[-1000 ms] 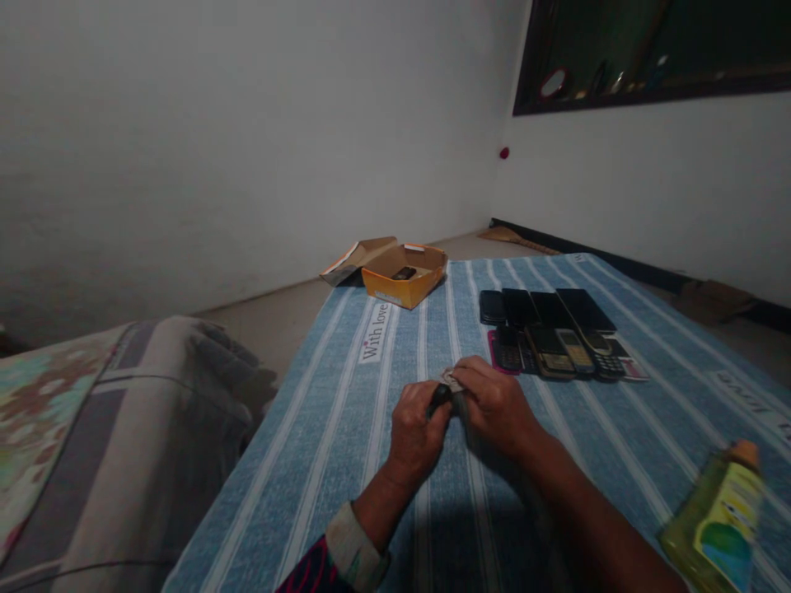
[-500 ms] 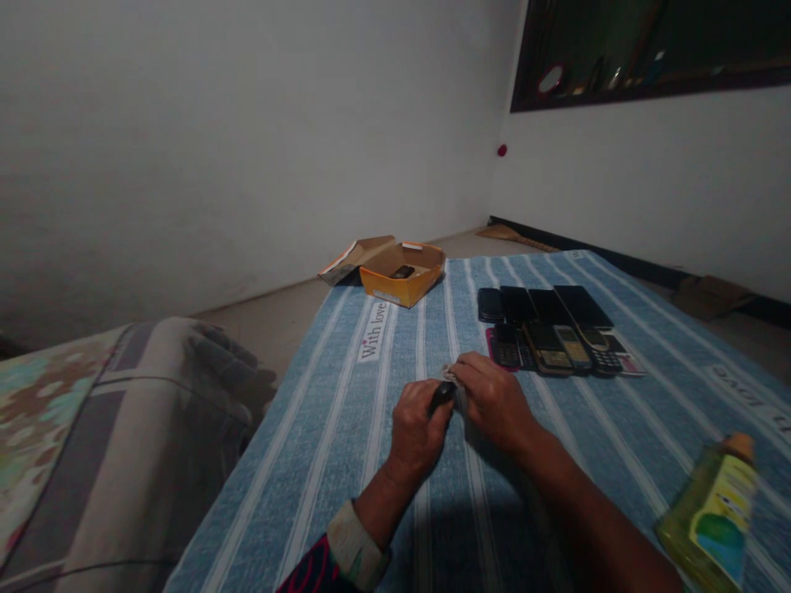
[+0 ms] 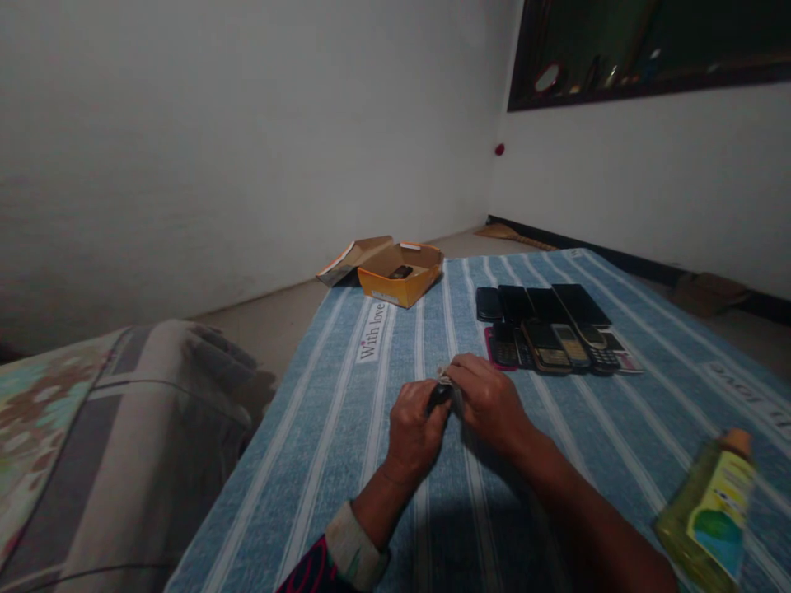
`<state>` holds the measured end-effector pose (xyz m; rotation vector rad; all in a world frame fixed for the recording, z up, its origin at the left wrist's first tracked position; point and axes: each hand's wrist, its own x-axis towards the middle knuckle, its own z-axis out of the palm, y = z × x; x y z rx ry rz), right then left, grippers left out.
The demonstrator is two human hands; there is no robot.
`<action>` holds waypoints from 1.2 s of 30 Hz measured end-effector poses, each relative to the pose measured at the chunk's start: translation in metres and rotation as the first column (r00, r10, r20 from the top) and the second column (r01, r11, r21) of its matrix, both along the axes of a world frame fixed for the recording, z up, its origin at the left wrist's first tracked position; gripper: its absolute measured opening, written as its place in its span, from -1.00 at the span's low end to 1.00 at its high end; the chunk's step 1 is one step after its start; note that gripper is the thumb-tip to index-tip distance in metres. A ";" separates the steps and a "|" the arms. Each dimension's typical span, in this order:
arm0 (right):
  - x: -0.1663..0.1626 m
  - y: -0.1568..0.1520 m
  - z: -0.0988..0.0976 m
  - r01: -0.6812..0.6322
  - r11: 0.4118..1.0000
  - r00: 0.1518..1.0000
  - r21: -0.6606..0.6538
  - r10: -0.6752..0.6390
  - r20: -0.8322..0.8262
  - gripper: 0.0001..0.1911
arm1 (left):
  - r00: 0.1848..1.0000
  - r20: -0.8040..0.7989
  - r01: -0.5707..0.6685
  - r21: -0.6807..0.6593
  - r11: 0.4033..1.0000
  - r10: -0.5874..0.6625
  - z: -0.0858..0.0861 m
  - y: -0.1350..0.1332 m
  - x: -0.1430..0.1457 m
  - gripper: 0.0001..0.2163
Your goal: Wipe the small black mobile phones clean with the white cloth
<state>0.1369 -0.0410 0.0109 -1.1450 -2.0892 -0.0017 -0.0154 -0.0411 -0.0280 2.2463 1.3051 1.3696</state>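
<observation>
My left hand is closed around a small black mobile phone, which is mostly hidden by the fingers. Pinched in my right hand is a pale, crumpled cloth, pressed against the phone's upper end. Both hands meet above the blue striped tablecloth. Just beyond my right hand, several mobile phones lie side by side in two rows, keypad phones in front and dark-screened ones behind.
An open orange cardboard box with a dark phone inside stands at the table's far left. A bottle of yellow-green liquid is at the near right. Left of the table is a cloth-covered piece of furniture.
The cloth and my right fingers have shifted slightly left over the phone's end, covering more of it. My left hand keeps its hold.
</observation>
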 end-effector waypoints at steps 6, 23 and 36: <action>-0.004 -0.001 0.003 -0.055 0.998 0.994 -0.040 0.051 -0.098 -0.72 | 1.000 0.017 -0.023 -0.044 0.999 0.024 -0.001 0.002 -0.002 -0.87; -0.001 0.012 -0.007 -0.130 0.957 0.805 -0.258 -0.050 -0.591 -0.76 | 0.946 0.315 0.160 -0.251 0.955 -0.075 -0.004 0.012 0.003 -0.81; -0.021 -0.005 -0.022 -0.029 0.998 0.994 -0.058 0.023 -0.109 -0.71 | 0.969 0.246 0.070 -0.346 0.936 0.019 -0.001 0.003 -0.012 -0.94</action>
